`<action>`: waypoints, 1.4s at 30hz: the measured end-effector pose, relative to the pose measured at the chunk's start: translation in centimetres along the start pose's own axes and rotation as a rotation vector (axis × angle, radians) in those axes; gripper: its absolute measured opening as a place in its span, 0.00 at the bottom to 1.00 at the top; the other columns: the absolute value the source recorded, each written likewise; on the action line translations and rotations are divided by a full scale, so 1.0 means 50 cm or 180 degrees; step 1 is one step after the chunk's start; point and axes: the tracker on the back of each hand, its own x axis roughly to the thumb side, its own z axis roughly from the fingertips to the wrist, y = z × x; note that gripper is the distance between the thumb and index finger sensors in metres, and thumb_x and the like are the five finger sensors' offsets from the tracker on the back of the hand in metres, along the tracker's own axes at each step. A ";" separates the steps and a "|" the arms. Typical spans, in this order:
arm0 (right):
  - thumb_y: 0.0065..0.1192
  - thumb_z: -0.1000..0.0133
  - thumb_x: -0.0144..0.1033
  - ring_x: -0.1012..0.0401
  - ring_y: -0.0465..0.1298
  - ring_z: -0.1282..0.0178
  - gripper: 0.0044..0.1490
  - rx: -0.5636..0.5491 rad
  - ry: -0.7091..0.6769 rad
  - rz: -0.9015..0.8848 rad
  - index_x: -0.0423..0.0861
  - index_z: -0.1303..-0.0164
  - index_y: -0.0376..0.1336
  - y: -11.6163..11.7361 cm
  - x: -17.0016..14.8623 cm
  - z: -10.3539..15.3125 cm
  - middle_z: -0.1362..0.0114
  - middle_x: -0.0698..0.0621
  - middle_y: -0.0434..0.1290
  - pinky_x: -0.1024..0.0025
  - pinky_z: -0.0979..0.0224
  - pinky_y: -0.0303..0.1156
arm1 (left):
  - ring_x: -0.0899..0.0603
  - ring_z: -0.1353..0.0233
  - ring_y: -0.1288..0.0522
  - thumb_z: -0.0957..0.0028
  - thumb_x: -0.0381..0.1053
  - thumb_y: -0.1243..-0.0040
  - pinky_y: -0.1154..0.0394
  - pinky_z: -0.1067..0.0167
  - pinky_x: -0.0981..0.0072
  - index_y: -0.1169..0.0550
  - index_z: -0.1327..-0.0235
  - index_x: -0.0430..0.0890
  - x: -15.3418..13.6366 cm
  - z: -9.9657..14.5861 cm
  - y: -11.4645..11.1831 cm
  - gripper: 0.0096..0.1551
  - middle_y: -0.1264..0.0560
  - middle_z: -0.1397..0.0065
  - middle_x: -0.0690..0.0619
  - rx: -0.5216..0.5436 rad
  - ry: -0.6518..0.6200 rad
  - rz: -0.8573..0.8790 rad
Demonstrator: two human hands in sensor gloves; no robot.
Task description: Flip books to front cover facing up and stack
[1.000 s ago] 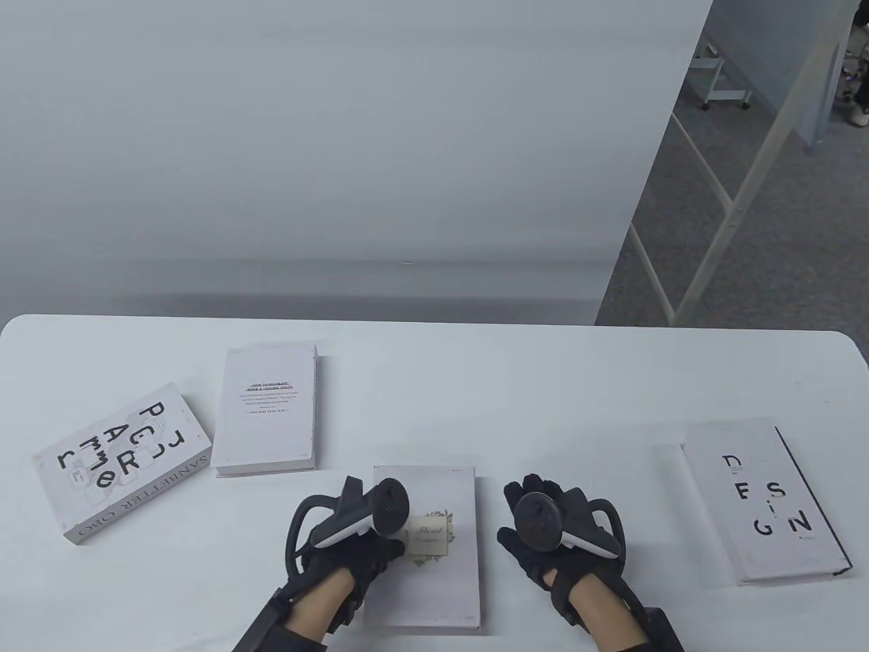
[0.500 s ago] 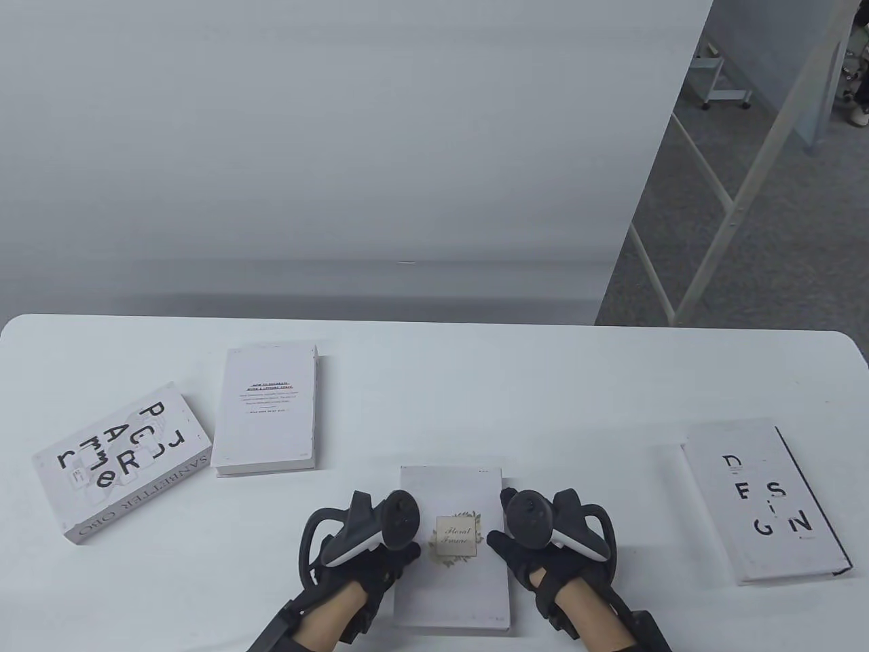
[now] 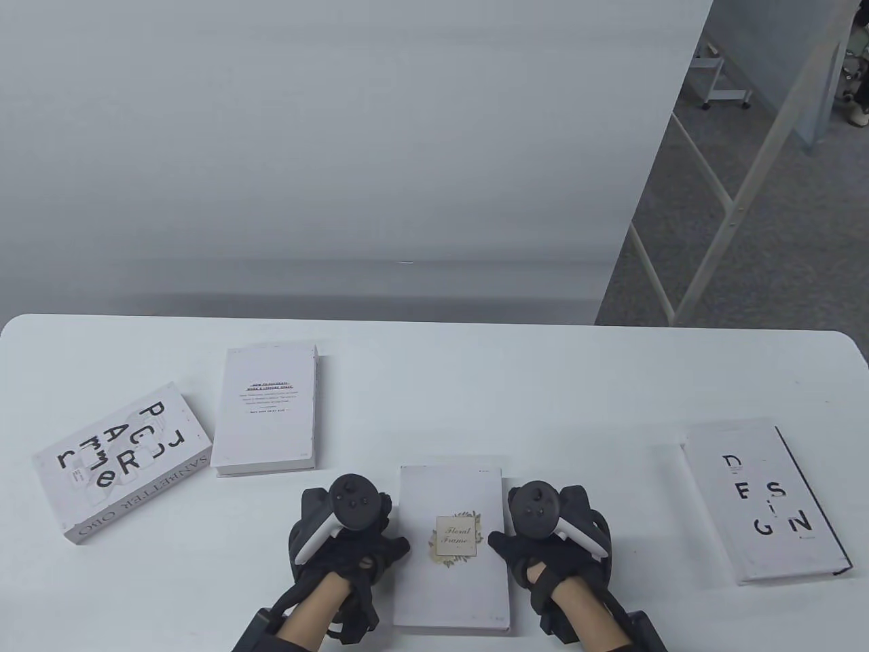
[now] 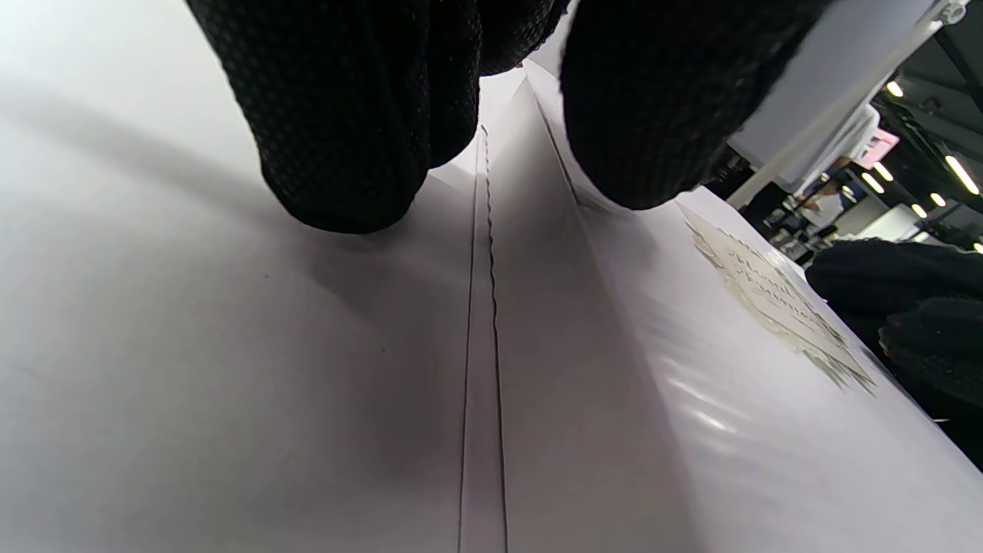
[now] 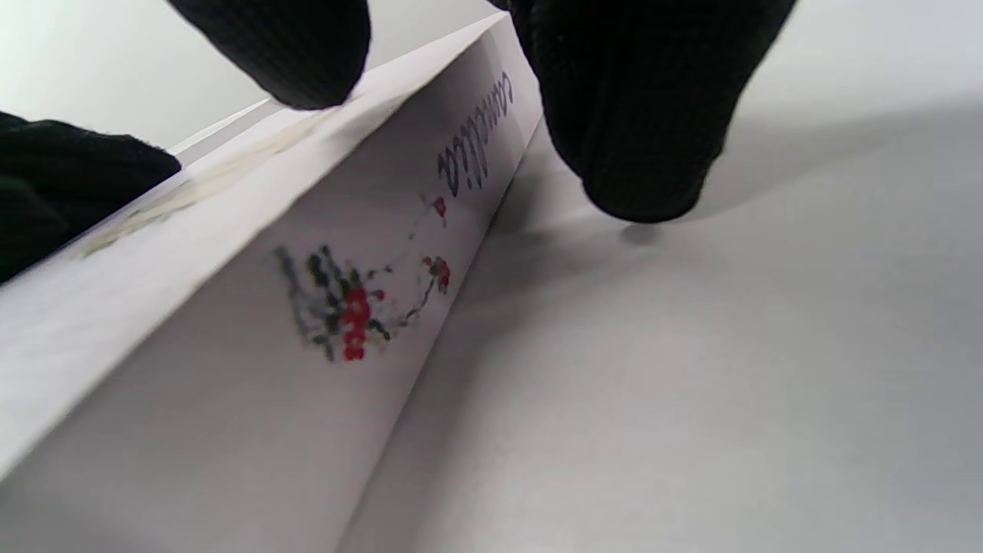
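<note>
The white "Floral Frame" book (image 3: 451,550) lies flat, front cover up, at the near middle of the table. My left hand (image 3: 388,538) sits at its left long edge. In the left wrist view one finger (image 4: 345,123) hangs over the table and the thumb (image 4: 660,100) over the cover's edge. My right hand (image 3: 504,531) sits at its right long edge. In the right wrist view the thumb (image 5: 284,46) touches the cover's rim and a finger (image 5: 637,115) points down beside the flowered spine (image 5: 361,307). Neither hand lifts the book.
A "DESIGN" book (image 3: 767,502) lies front up at the right. A back-cover-up book (image 3: 268,407) and a thick book with scattered black letters (image 3: 122,462) lie at the left. The white table (image 3: 475,394) ends at a grey wall behind.
The Floral Frame book slid a little to the right, then stopped. My right hand closed in on its right edge. My left hand came off the cover to the left edge and turned palm down.
</note>
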 end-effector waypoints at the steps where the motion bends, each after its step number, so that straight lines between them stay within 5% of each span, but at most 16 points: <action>1: 0.54 0.42 0.53 0.47 0.75 0.33 0.52 0.0000 -0.0002 -0.0006 0.30 0.26 0.40 0.000 -0.001 0.000 0.28 0.28 0.61 0.67 0.37 0.83 | 0.36 0.38 0.18 0.53 0.54 0.32 0.14 0.48 0.66 0.38 0.25 0.35 0.000 -0.001 -0.003 0.48 0.28 0.30 0.36 -0.0017 -0.0007 0.0030; 16: 0.54 0.43 0.38 0.49 0.76 0.34 0.45 0.0066 -0.0165 -0.0326 0.30 0.28 0.39 0.005 0.000 -0.006 0.29 0.27 0.62 0.72 0.37 0.85 | 0.40 0.39 0.16 0.52 0.47 0.33 0.10 0.54 0.77 0.36 0.27 0.35 0.000 -0.006 -0.023 0.42 0.27 0.32 0.37 -0.0100 -0.0005 0.0614; 28: 0.55 0.47 0.30 0.44 0.78 0.38 0.34 -0.1074 -0.0747 0.0006 0.43 0.28 0.54 -0.032 0.052 0.041 0.29 0.30 0.66 0.62 0.42 0.83 | 0.41 0.39 0.16 0.51 0.44 0.39 0.12 0.52 0.75 0.38 0.27 0.31 -0.022 -0.010 -0.017 0.40 0.27 0.32 0.35 -0.0240 -0.0026 0.0752; 42: 0.62 0.52 0.19 0.41 0.62 0.25 0.49 -0.1033 -0.1471 0.0817 0.56 0.26 0.43 -0.016 0.086 0.058 0.21 0.35 0.46 0.52 0.29 0.69 | 0.42 0.42 0.15 0.51 0.44 0.40 0.13 0.52 0.74 0.35 0.29 0.31 -0.036 -0.013 -0.005 0.38 0.25 0.34 0.36 -0.0204 0.0021 0.0495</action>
